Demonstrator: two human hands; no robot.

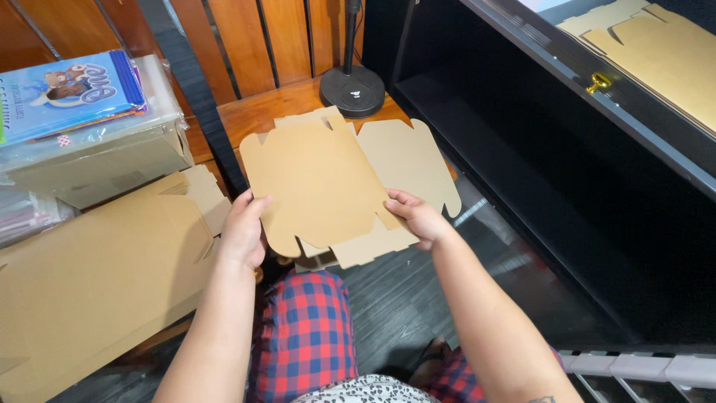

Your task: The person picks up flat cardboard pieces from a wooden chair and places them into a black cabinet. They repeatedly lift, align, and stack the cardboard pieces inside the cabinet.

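Together, left hand (242,231) and right hand (418,216) grip flat cardboard (317,183).

both forearms are bare, with no sleeves, watch or rings in view. the left hand (242,231) and right hand (418,218) have short, unpainted nails on the fingers (395,200). a small dark tattoo edge shows on the right forearm. below the hands, red and blue checked trousers (302,336) cover the legs, and nearer the body lies a white top with black speckles (365,391)
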